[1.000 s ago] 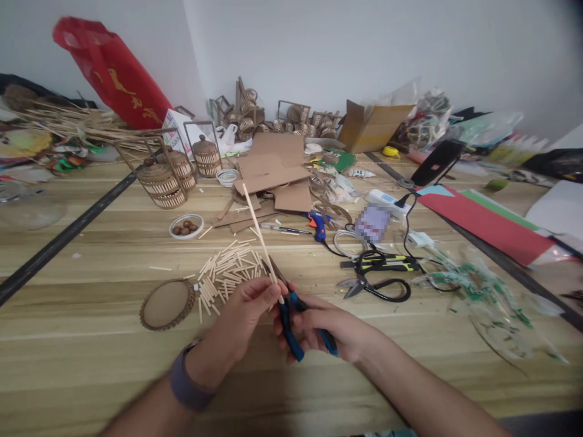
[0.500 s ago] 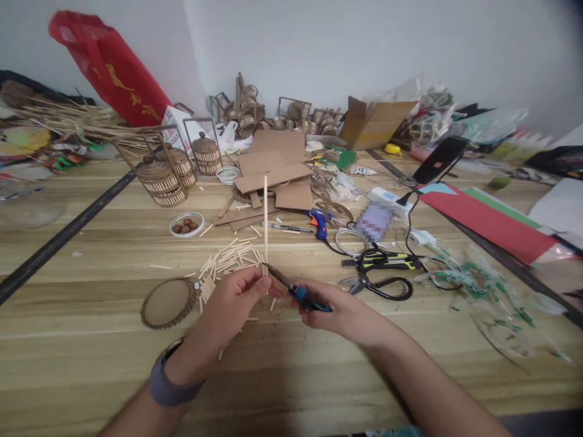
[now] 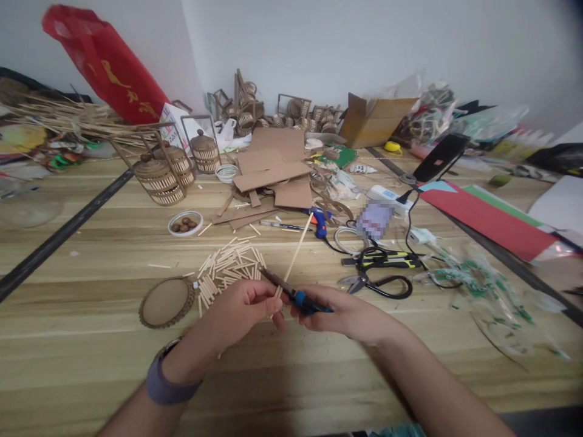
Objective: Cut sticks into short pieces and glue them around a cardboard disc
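Observation:
My left hand (image 3: 252, 306) is closed, pinching a thin pale wooden stick (image 3: 298, 249) near its lower end. The stick leans up to the right, its top over the blue glue gun (image 3: 320, 224). In my right hand (image 3: 334, 309) is a hand tool (image 3: 303, 300) with a blue-and-black handle and a narrow dark metal end; its exact kind is unclear. That metal end crosses close to the stick, just above my left fingers; whether they touch I cannot tell. Behind my left hand lies a pile of short cut sticks (image 3: 232, 264).
A round brown piece with a ridged rim (image 3: 166, 302) lies at left, near a dish of brown beads (image 3: 185, 224). Black-handled scissors (image 3: 387, 286) and a yellow-black cutter (image 3: 396, 261) lie at right. Cardboard pieces (image 3: 273, 158) and small lidded baskets (image 3: 159, 181) stand behind.
The stick has tipped from upright to leaning right, and my left hand has shifted slightly right. The tool's metal end now reaches across the stick's lower part.

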The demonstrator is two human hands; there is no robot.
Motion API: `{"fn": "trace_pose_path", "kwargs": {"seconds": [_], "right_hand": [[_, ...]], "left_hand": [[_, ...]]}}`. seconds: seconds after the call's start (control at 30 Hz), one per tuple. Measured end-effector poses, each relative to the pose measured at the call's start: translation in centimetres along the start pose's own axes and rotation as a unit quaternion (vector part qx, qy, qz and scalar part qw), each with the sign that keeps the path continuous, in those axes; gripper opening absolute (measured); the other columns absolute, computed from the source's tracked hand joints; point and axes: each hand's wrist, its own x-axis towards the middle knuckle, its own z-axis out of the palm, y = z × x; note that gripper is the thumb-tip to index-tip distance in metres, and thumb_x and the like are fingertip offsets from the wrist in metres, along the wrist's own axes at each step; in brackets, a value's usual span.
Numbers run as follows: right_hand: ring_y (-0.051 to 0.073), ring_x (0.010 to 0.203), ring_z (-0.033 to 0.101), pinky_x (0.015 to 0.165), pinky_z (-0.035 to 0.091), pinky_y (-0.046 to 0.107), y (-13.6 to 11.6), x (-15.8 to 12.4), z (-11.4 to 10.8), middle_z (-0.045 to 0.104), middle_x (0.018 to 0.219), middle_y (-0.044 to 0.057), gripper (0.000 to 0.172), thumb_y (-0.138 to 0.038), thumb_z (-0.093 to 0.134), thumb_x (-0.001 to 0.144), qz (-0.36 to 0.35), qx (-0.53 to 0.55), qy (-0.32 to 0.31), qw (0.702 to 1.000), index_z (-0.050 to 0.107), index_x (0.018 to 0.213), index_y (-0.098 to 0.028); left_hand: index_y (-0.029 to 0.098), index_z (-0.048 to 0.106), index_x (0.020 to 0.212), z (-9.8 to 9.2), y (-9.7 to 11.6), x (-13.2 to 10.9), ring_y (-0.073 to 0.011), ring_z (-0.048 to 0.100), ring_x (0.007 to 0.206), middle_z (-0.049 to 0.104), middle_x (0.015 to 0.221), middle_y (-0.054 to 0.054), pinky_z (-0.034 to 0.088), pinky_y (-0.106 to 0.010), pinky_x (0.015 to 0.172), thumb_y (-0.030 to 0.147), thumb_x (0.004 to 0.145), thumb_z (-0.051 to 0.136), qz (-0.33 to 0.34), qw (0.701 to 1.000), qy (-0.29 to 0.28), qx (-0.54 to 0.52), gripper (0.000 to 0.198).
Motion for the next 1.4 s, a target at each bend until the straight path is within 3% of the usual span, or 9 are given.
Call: {"fn": "trace_pose_path", "kwargs": {"seconds": [0.23, 0.5, 0.73, 0.97, 1.4], "right_hand": [[0.016, 0.082, 0.051, 0.074, 0.039, 0.030, 0.0, -0.1, -0.1, 0.058, 0.085, 0.001, 0.032, -0.027, 0.063, 0.069, 0.017, 0.069, -0.035, 0.997, 0.064, 0.099, -0.015], [0.016, 0.083, 0.051, 0.076, 0.040, 0.030, 0.2, 0.0, -0.1, 0.058, 0.086, 0.001, 0.030, -0.028, 0.063, 0.071, 0.005, 0.039, -0.037, 0.999, 0.064, 0.099, -0.015], [0.015, 0.075, 0.049, 0.068, 0.039, 0.027, 0.3, 0.1, 0.4, 0.056, 0.080, -0.001, 0.029, -0.026, 0.063, 0.067, 0.021, 0.017, -0.004, 1.000, 0.063, 0.094, -0.016], [0.013, 0.068, 0.044, 0.060, 0.033, 0.024, 0.5, 0.6, 0.8, 0.052, 0.074, -0.002, 0.020, -0.021, 0.058, 0.064, 0.001, 0.003, 0.023, 1.000, 0.060, 0.084, -0.017], [0.011, 0.062, 0.039, 0.056, 0.030, 0.024, 0.7, 0.7, 1.4, 0.044, 0.067, -0.005, 0.007, -0.019, 0.055, 0.068, -0.027, -0.081, 0.071, 0.994, 0.055, 0.076, -0.018]], "left_hand": [[0.016, 0.070, 0.078, -0.1, -0.2, -0.2, -0.0169, 0.065, 0.072, 0.071, 0.069, -0.002, 0.046, -0.026, 0.072, 0.039, 0.084, 0.060, 0.012, 0.999, -0.027, -0.035, 0.026], [0.016, 0.072, 0.082, -0.2, 0.1, -0.2, -0.0149, 0.062, 0.063, 0.069, 0.065, 0.000, 0.044, -0.024, 0.064, 0.036, 0.084, 0.059, -0.004, 0.999, -0.041, -0.033, 0.023], [0.017, 0.073, 0.080, -0.2, 0.0, -0.3, -0.0146, 0.060, 0.062, 0.069, 0.063, 0.000, 0.043, -0.025, 0.067, 0.038, 0.085, 0.057, -0.015, 1.000, -0.025, 0.007, 0.026], [0.017, 0.068, 0.064, -0.3, 0.3, -0.3, -0.0158, 0.059, 0.063, 0.068, 0.061, -0.002, 0.042, -0.026, 0.068, 0.042, 0.085, 0.056, -0.011, 1.000, -0.016, 0.025, 0.035], [0.018, 0.064, 0.071, -0.4, 0.4, -0.5, -0.0163, 0.058, 0.065, 0.066, 0.061, 0.000, 0.043, -0.027, 0.069, 0.038, 0.086, 0.051, -0.018, 0.997, 0.008, 0.071, 0.029]]}}
